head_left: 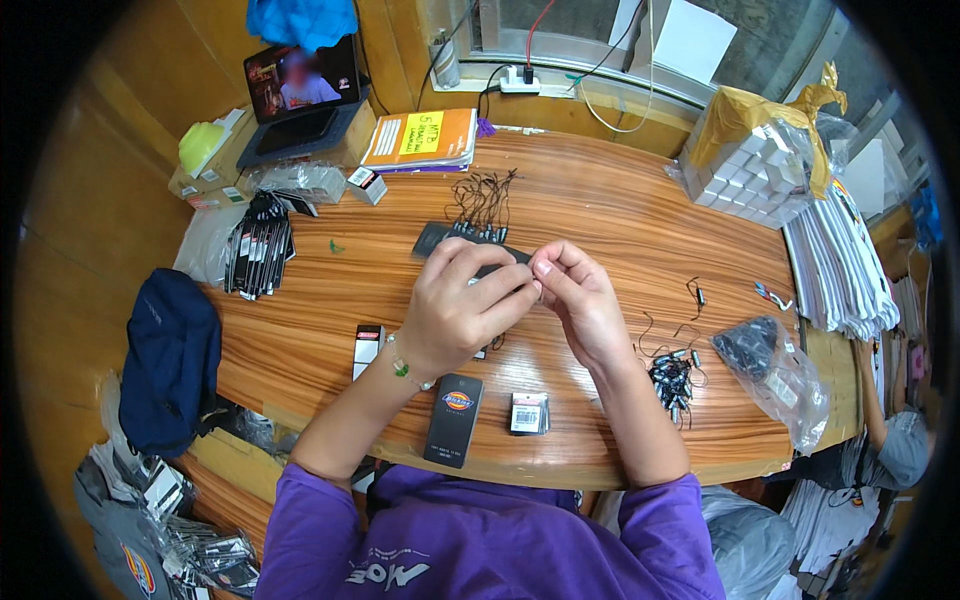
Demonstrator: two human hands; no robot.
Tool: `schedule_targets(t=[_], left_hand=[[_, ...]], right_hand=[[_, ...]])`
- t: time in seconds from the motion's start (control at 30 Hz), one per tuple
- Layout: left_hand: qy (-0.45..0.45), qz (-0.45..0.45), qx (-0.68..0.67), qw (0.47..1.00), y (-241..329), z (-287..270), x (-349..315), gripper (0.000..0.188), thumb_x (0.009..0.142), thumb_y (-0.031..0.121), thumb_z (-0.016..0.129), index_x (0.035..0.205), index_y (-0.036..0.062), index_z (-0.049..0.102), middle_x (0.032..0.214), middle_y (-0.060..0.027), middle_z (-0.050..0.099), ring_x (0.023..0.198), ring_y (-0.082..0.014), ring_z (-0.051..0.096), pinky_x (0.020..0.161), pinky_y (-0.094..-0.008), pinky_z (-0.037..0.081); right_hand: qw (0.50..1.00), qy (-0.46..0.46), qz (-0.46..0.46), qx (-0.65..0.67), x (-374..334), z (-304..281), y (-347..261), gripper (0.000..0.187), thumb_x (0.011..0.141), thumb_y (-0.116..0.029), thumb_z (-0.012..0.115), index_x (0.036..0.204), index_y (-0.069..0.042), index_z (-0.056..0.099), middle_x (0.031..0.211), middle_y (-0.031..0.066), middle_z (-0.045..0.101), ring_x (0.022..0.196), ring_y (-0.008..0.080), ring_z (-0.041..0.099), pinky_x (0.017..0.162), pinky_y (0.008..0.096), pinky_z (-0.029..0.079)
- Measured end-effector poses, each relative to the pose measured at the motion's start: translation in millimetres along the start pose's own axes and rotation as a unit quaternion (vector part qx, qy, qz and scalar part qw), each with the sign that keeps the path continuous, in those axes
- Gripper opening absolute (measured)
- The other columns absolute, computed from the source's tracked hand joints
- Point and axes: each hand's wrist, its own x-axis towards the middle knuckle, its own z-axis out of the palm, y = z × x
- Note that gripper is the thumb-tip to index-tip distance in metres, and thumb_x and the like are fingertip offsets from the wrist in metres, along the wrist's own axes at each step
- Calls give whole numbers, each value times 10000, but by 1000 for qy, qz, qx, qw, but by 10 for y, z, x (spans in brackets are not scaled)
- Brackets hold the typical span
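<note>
Over the middle of the table, my left hand (468,300) and my right hand (578,295) meet fingertip to fingertip. Both are closed in a pinch; what lies between the fingers is too small and hidden to name. Just beyond them lie dark hang tags (430,238), partly covered by my left hand, with several black looped cords (484,200) spread on their far side. Nearer to me, a black hang tag (455,420) with a coloured oval emblem lies flat below my left wrist. A small stack of white-labelled stickers (528,413) sits between my forearms.
Loose black cords with clasps (675,380) are piled right of my right forearm, beside a clear plastic bag (775,375). Bundled black tags (260,245) lie at left. A lit tablet (303,80), orange notebooks (420,140) and a bag of small white boxes (750,165) stand behind.
</note>
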Motion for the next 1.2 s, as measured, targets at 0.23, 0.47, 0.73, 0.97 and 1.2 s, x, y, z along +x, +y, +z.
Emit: schedule_targets(t=[0.23,0.47,0.73,0.97,1.2], left_hand=[[-8,-200,-209,957,53,115,-185,180,706,27,690,881,8,650,776,-92,641,657,-196,626,557,-261,487],[-45,-419,-332,844,77,50,-352,396,731,16,677,1110,6,561,973,-91,627,875,-160,604,744,-259,484],[-279,-469,-131,828,-424,-659,-1266,480,681,142,727,1128,52,578,1049,-106,491,1045,-240,466,919,-322,372],[-290,-470,-85,829,-415,-740,-1734,628,574,169,797,1150,65,569,1029,-105,444,1017,-263,437,916,-342,371],[-94,-600,-327,724,-300,-775,-1568,305,761,33,667,1052,-3,581,921,-57,573,860,-151,588,774,-247,463]], right_hand=[[971,106,-196,88,71,-196,-191,105,932,-161,477,922,-68,524,769,43,558,623,77,453,589,196,395],[986,45,-148,58,-6,-77,-294,131,877,-62,543,1003,-26,542,800,48,576,670,76,501,630,204,435],[963,98,-216,-127,-92,-118,-398,214,842,-20,555,1053,-3,522,814,51,609,784,104,571,733,223,425],[963,104,-220,-112,-65,-137,-421,183,845,-17,551,1025,-4,524,813,55,615,797,122,586,764,245,440],[970,53,-198,-132,-99,-63,-365,175,830,15,542,1003,3,519,773,47,600,759,114,576,724,238,442]])
